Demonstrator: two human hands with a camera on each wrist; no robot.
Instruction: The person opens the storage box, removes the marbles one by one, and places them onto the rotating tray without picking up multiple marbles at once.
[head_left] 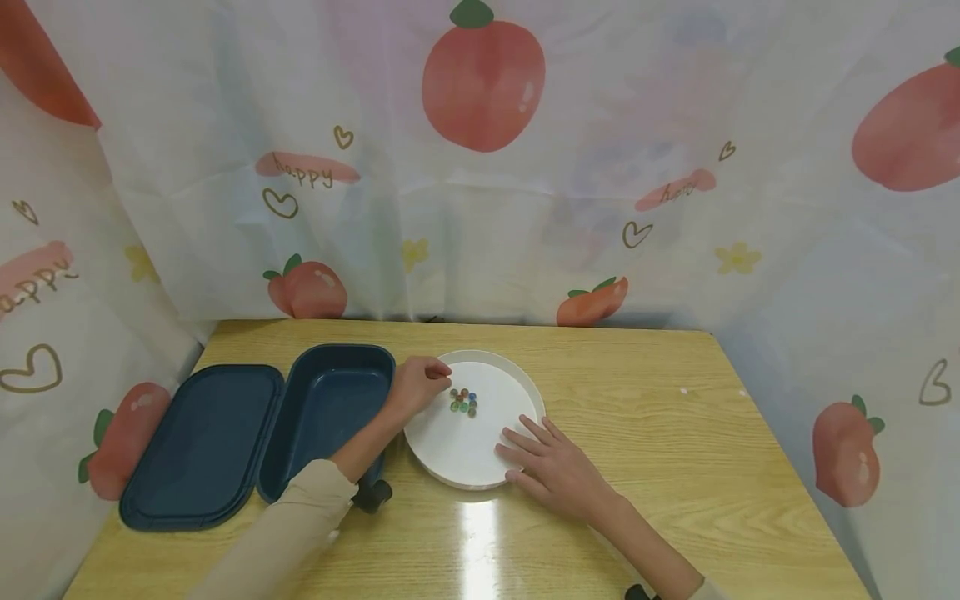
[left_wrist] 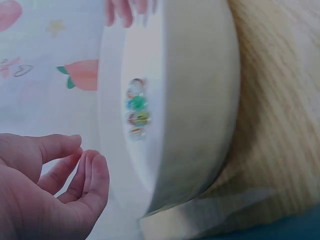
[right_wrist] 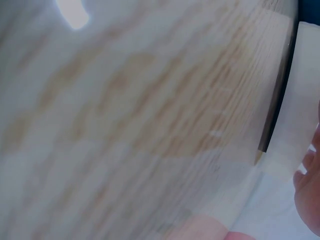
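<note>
A round white tray (head_left: 450, 450) with a raised rim lies on the table, and several small glass marbles (head_left: 464, 407) sit clustered inside it. The marbles (left_wrist: 138, 110) look clear, green and reddish in the left wrist view. My left hand (head_left: 420, 385) hovers at the tray's left rim, between it and a dark blue box. In the left wrist view the left hand (left_wrist: 60, 180) has loosely bent fingers, thumb tip close to the fingertips, with nothing visible between them. My right hand (head_left: 551, 467) lies over the tray's right rim, fingers spread.
The open dark blue rectangular box (head_left: 330, 417) stands left of the tray. Its matching lid (head_left: 202, 450) lies flat at the far left. Behind the wooden table (head_left: 637, 400) hangs a peach-print curtain (head_left: 525, 225).
</note>
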